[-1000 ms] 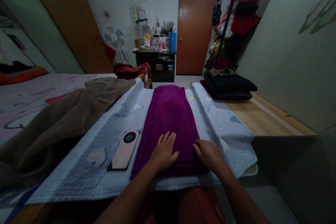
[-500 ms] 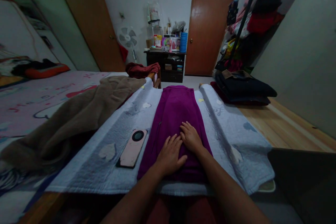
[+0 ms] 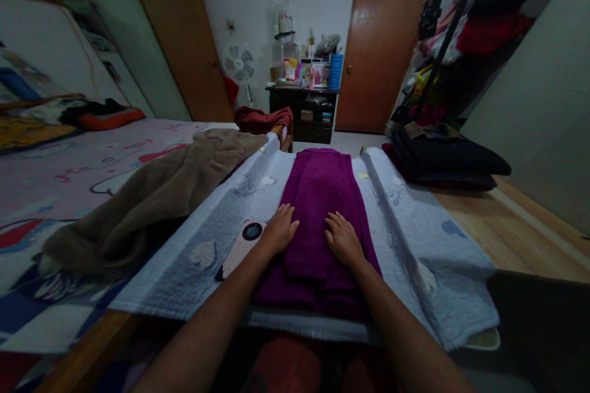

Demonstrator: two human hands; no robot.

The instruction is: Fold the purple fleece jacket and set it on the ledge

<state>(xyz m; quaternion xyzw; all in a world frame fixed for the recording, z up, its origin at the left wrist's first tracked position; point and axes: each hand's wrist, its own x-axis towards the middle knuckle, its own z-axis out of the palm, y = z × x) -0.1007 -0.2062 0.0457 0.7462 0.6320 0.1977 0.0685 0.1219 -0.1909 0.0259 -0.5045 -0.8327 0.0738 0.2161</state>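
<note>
A folded purple garment (image 3: 318,190) lies lengthwise before me on a pale blue-grey quilted cloth (image 3: 405,221). At its left edge rests my left hand (image 3: 280,228), open, fingers stretched out over the fabric. My right hand (image 3: 343,239) lies open and flat on the right half of the garment, fingers pointing away from me. An upper layer of the fabric ends in a raised fold between my forearms. Partly behind my left forearm is a pink phone (image 3: 233,252) with a round dark camera disc, lying on the quilted cloth.
A brown fuzzy garment (image 3: 161,196) stretches over the bed (image 3: 69,166) on the left. Folded dark clothes (image 3: 447,150) are stacked on the wooden surface (image 3: 488,227) at right. Farther back stand a fan (image 3: 239,64) and a dark cabinet (image 3: 304,116).
My hands were close together on the middle of the garment. My left hand has moved left and away from me to its left edge; the right hand stays on the right half.
</note>
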